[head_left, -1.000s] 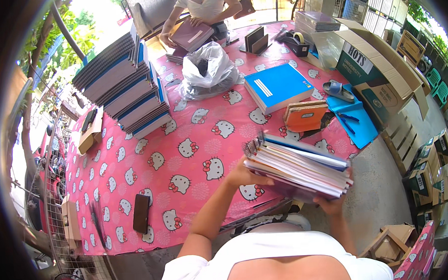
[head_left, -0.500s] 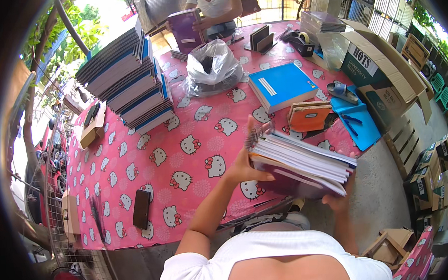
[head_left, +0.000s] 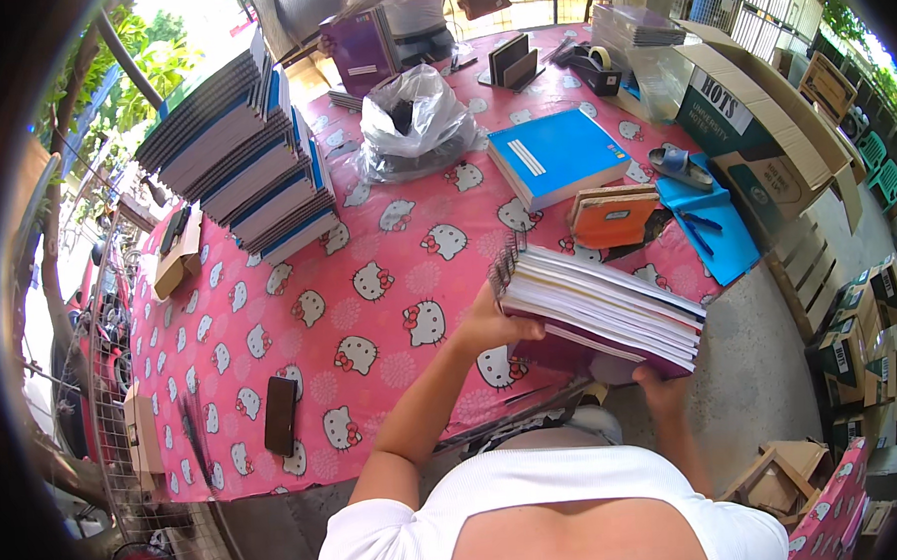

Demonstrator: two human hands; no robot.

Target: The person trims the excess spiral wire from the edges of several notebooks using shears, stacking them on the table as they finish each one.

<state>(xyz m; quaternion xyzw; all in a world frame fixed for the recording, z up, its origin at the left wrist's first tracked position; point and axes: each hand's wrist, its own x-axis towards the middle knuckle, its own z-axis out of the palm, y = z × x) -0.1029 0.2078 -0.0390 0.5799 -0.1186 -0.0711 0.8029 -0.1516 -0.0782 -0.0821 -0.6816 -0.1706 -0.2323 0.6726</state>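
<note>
While holding the notebook stack [head_left: 600, 301] just past three o'clock from view centre, is gripping opposite ends with left hand [head_left: 498, 323] and right hand [head_left: 661, 389] — probably best keeping pressure even.

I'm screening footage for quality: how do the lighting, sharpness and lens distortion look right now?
Head view, upper left: daylight behind the leaves washes out to white; head view, edges: the wide lens bends the table and leaves a dark rim; head view, centre: the held notebooks look fairly sharp, their page edges brightly lit.
</note>
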